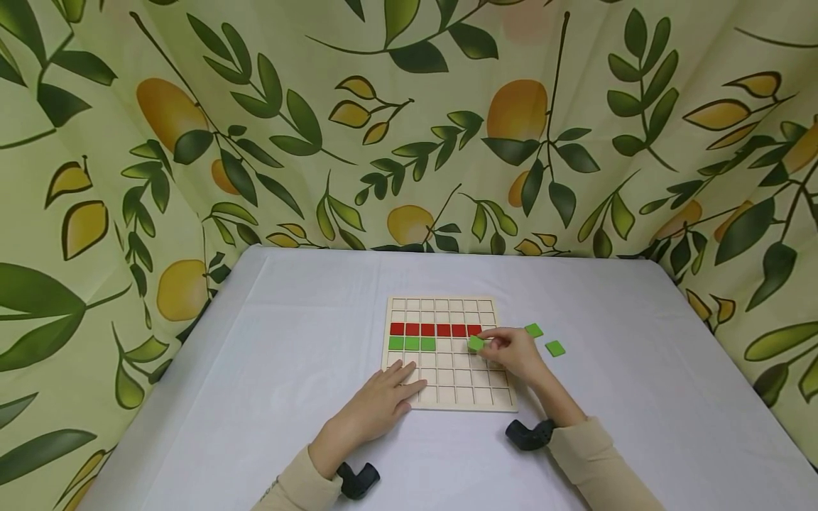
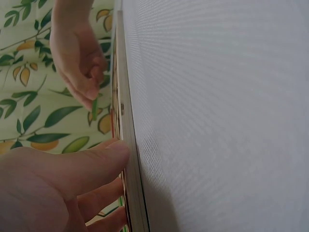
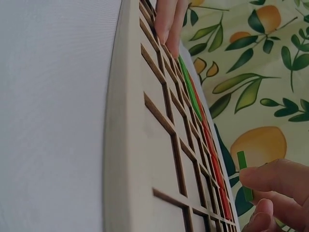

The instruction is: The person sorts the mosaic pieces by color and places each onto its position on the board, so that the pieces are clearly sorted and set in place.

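Note:
A flat wooden grid board (image 1: pixel 456 397) lies on the table, its recessed squares edged by thin ridges. Red square tiles (image 1: pixel 428 330) fill most of one row, and below them three green square tiles (image 1: pixel 412 343) sit side by side at the left. My right hand (image 1: pixel 514 351) pinches a green tile (image 1: pixel 476 344) between thumb and fingers above the board's right part; in the right wrist view that tile (image 3: pixel 245 176) is held edge-on, apart from the board. My left hand (image 1: pixel 377 401) rests with spread fingers on the board's lower left corner.
Two loose green tiles, one nearer the board (image 1: pixel 533 330) and one farther right (image 1: pixel 555 348), lie on the white-covered table (image 1: pixel 307 305). A black device is strapped at each wrist, left (image 1: pixel 358 481) and right (image 1: pixel 530 434). A leaf-and-fruit patterned curtain (image 1: pixel 422 142) hangs behind the table.

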The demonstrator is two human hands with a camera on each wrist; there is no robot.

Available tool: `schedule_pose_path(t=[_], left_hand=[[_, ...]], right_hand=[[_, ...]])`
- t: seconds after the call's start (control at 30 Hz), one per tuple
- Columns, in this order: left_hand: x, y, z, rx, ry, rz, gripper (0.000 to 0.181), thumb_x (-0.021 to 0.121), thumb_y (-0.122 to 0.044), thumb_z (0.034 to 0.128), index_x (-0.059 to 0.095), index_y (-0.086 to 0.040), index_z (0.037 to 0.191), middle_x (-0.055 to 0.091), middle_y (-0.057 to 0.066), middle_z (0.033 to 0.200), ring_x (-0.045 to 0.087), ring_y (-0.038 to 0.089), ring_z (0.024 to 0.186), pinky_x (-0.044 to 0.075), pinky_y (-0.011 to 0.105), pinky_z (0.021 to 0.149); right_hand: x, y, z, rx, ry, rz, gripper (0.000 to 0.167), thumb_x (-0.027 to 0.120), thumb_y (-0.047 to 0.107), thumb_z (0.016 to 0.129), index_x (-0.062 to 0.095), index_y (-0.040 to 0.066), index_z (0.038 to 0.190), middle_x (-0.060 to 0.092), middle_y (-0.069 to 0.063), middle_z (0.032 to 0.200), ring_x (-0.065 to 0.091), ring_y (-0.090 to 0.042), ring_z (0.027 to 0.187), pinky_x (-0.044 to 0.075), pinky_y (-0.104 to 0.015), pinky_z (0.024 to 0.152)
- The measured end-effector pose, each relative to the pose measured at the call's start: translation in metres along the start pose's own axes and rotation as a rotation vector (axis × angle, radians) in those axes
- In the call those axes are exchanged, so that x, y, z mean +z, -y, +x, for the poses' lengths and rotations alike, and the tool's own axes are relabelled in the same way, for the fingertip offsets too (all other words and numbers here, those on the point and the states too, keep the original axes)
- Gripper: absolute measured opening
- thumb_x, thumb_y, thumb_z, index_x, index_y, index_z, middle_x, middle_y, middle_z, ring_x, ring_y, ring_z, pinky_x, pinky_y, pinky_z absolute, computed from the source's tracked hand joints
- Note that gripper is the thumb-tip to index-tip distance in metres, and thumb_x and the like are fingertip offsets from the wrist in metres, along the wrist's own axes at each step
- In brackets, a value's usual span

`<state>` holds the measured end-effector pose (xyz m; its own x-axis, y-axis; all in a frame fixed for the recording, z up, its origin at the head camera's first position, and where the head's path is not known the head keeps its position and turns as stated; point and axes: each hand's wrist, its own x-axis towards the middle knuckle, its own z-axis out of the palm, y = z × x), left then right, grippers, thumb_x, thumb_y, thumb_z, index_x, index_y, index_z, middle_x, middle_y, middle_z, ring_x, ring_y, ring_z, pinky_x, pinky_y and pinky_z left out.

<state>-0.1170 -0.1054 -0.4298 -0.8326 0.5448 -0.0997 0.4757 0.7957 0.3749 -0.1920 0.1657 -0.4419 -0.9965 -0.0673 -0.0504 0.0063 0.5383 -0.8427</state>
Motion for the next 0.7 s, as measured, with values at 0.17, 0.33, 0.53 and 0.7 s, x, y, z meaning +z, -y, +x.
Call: schedule_pose_path(t=[0.17, 0.33, 0.53, 0.7], left_hand=[[-0.0006, -0.0004, -0.0004, 0.005, -0.007, 0.003, 0.041, 0.053, -0.019, 0.0975, 0.053, -0.019, 0.139, 0.039, 0.009, 0.155, 0.033, 0.033, 0.146, 0.034, 0.056, 0.115], [-0.0002, -0.0003, -0.0002, 0.004, -0.007, 0.011, 0.041, 0.054, -0.02, 0.0974, 0.053, -0.02, 0.138, 0.04, 0.009, 0.155, 0.034, 0.033, 0.146, 0.034, 0.056, 0.115], [0.0003, -0.0004, -0.0006, 0.005, -0.008, 0.013, 0.041, 0.054, -0.02, 0.0971, 0.053, -0.02, 0.139, 0.04, 0.009, 0.155, 0.034, 0.032, 0.146, 0.035, 0.056, 0.115], [-0.0009, -0.001, -0.0016, 0.019, -0.013, 0.004, 0.041, 0.055, -0.018, 0.0968, 0.054, -0.019, 0.138, 0.04, 0.01, 0.154, 0.035, 0.033, 0.146, 0.036, 0.057, 0.114]], right_hand=[[0.0029, 0.0023, 0.0019, 0.009, 0.006, 0.007, 0.027, 0.074, 0.0, 0.076, 0.07, -0.006, 0.103, 0.053, 0.003, 0.064, 0.044, -0.006, 0.057, 0.035, -0.016, 0.046], [0.0055, 0.005, 0.0031, 0.002, 0.016, 0.017, 0.027, 0.073, 0.0, 0.076, 0.07, -0.006, 0.102, 0.052, 0.004, 0.063, 0.043, -0.005, 0.055, 0.034, -0.015, 0.046], [0.0078, 0.0082, 0.0029, -0.019, 0.024, 0.01, 0.026, 0.072, 0.0, 0.077, 0.07, -0.006, 0.102, 0.052, 0.003, 0.063, 0.043, -0.006, 0.056, 0.035, -0.016, 0.047], [0.0099, 0.0091, 0.0034, -0.035, 0.04, 0.005, 0.027, 0.071, 0.0, 0.078, 0.07, -0.006, 0.104, 0.052, 0.002, 0.064, 0.045, -0.007, 0.058, 0.036, -0.017, 0.048]])
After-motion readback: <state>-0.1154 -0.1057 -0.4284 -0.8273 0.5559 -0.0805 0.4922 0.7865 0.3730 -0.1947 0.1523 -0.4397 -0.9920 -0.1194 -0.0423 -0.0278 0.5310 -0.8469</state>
